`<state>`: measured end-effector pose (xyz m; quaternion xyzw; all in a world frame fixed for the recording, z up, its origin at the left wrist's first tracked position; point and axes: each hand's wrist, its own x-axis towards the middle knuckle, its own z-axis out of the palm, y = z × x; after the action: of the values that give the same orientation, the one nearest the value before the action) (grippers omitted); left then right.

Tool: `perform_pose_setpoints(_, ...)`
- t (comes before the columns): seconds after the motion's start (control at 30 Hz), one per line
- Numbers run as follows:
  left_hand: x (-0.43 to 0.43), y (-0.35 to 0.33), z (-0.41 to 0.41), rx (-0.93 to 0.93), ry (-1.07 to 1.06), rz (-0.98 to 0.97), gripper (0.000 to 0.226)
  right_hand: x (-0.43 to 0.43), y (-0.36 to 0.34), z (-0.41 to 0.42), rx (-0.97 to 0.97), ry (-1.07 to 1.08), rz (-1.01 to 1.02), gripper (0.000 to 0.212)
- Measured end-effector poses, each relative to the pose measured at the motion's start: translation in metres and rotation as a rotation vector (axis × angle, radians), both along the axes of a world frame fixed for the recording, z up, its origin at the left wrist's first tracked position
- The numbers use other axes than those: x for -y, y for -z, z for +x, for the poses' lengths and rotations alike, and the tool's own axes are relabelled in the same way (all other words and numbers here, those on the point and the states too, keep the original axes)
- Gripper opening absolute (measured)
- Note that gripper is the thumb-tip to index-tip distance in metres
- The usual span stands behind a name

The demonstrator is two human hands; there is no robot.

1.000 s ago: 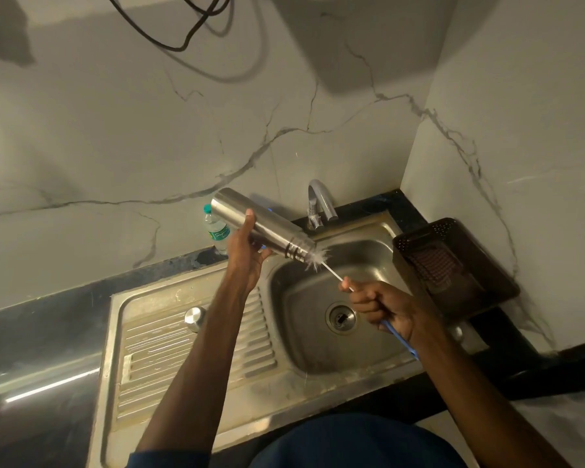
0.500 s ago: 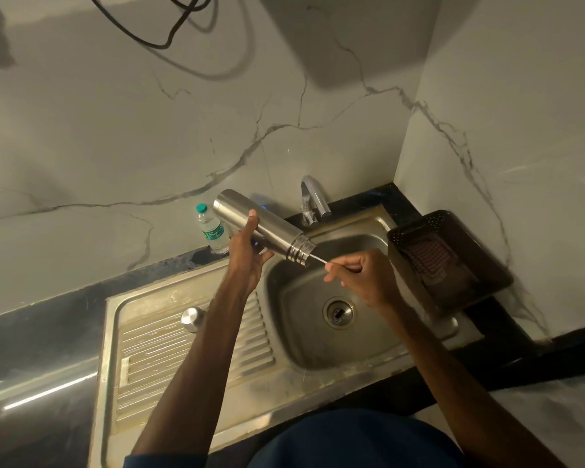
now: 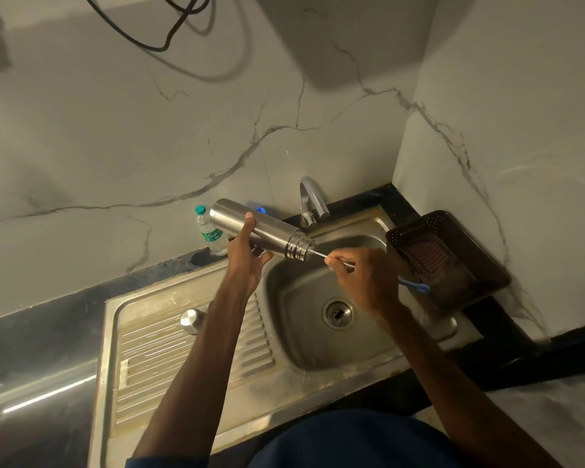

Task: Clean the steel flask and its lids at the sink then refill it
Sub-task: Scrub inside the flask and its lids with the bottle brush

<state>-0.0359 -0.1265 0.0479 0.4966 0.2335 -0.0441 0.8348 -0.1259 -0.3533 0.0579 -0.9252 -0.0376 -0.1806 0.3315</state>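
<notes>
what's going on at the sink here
A person is cleaning a steel flask over the sink. The left hand grips the flask, tilted mouth-down, while the right hand holds a thin brush whose stem goes into the flask's mouth. One steel lid sits on the drainboard.

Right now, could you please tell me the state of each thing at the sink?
steel flask: uncapped, tilted mouth-down over the sink, gripped by left hand.
bottle brush: bristles inside flask, gripped by right hand.
lid: off, on drainboard.
tap: no water visible.
water bottle: capped, upright.
</notes>
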Motion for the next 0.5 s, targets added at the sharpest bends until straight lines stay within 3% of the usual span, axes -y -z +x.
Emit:
perform_pose_setpoints(0.13,-0.01,0.0,0.005,0.009,-0.038,-0.002,0.058,0.008,-0.003,-0.007,-0.021,-0.023,0.008,0.018)
perform_pose_setpoints(0.3,-0.017,-0.001,0.006,0.021,-0.081,-0.071,0.078,0.014,-0.005,-0.014,-0.026,-0.033,0.067,0.019)
perform_pose_setpoints(0.5,0.002,0.004,-0.004,0.052,0.001,-0.043,0.054,-0.003,-0.011,-0.001,-0.075,-0.044,0.092,0.021)
